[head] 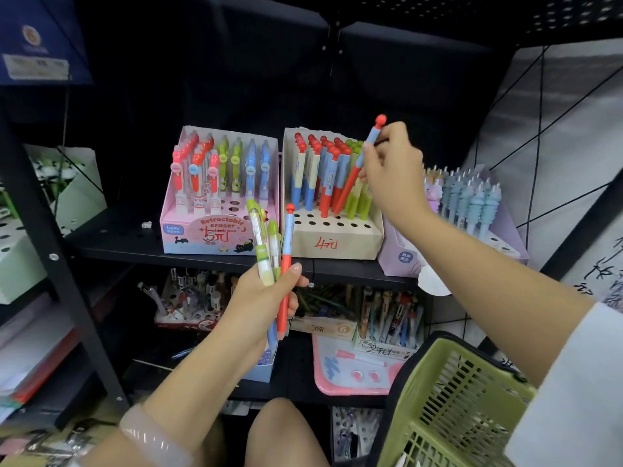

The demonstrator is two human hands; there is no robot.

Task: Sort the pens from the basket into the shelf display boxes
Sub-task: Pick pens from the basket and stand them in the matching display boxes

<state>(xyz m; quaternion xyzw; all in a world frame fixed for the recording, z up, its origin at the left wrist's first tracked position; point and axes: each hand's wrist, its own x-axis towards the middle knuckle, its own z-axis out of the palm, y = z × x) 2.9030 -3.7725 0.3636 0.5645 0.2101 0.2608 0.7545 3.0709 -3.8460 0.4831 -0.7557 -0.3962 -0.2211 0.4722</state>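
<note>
Three display boxes (337, 244) beside basket (448, 399).

Head-worn wide-angle view, facing forward and slightly down at a black shelf (188, 254) from close range.

There is only this one view, so no overlap with another. The landmark is the beige display box (337, 242), which sits near the frame's centre on the shelf board at about eye height. The camera is close enough that both forearms reach in from the bottom edge toward it. Left of the box the shelf upright leans with the lens curve; below it a lower tier shows; below and right of it, the green basket (451, 409) lies nearest the lens.
</note>
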